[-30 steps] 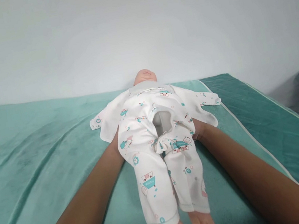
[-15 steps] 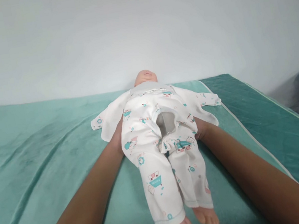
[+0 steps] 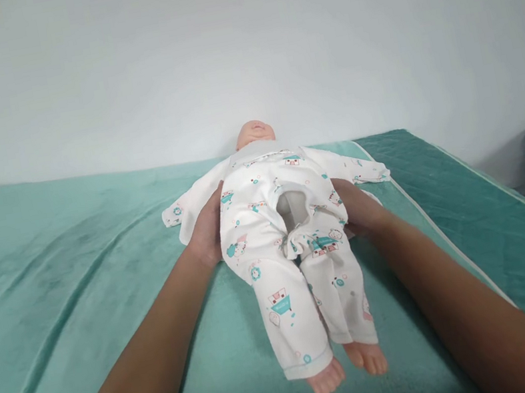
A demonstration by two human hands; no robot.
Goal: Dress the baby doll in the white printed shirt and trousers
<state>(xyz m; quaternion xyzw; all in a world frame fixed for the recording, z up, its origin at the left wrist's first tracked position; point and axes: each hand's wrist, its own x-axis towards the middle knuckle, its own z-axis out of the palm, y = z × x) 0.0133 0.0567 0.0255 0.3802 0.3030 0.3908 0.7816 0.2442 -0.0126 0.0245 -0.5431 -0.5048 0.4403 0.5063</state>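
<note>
The doll lies mid-frame, its long axis running from upper centre to lower centre. Left hand and right hand flank its hips, equally near; fingers mostly hidden, grip unclear.

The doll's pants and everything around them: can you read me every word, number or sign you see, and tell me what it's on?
No text is clear enough to quote.
Blue-green boat on the pants, lower leg at picture left: a tiny pale mark like letters, too blurred to read.
Other printed boat, on the other leg: any letters are too small to read.
Wall and green blanket: no writing shows.
</note>
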